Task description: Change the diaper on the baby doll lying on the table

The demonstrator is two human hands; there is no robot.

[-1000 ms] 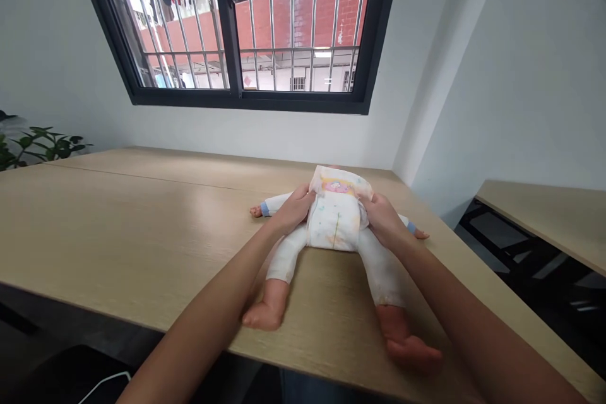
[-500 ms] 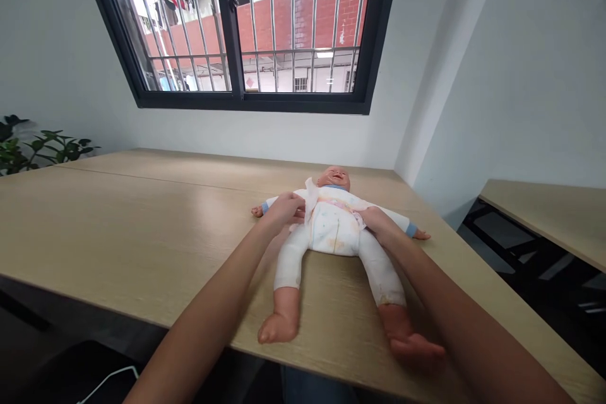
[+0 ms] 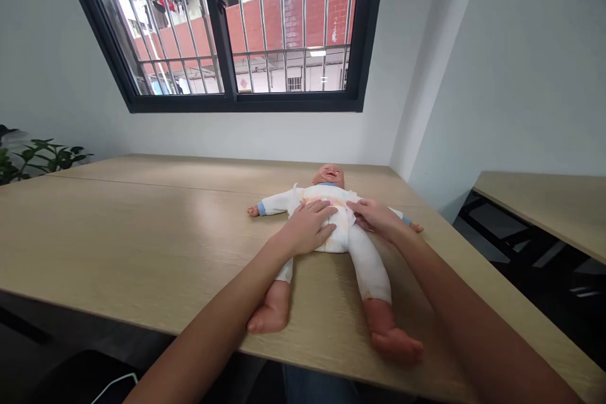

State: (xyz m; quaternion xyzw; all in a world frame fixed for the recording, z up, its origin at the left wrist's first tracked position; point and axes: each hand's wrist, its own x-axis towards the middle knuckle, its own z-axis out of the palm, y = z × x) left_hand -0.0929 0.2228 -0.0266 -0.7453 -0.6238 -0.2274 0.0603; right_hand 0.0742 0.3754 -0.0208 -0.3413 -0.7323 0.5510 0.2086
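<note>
"What's the grip like?"

"Loose. The left hand (image 3: pixel 307 228) lies flat and palm down, fingers spread over the front of a white disposable diaper (image 3: pixel 343 235), closing on nothing. The right hand (image 3: pixel 376 218) sits more narrowly at the diaper's side edge near the waist, its fingers (image 3: pixel 358 206) lightly curled. Whether they pinch that edge, I can't tell."

"And the doll?"

"A pale vinyl baby doll (image 3: pixel 315 193) lies on its back, mid-table, head pointing away and bare feet toward the person. The hands rest on its middle. It wears a white long-sleeved cotton onesie (image 3: pixel 279 203) with blue cuffs (image 3: pixel 261 208), arms out to the sides, legs apart. A faint pink and yellow print (image 3: pixel 319 202) shows at the diaper's waist."

"What's under it?"

"A long light-oak laminate table (image 3: pixel 142 233). Beyond it, a black-framed window (image 3: pixel 227 101) with steel security bars looks out on a red brick wall (image 3: pixel 284 19). A green leafy potted plant (image 3: pixel 38 161) sits at the far left, and a second wooden table (image 3: pixel 534 202) stands to the right."
</note>
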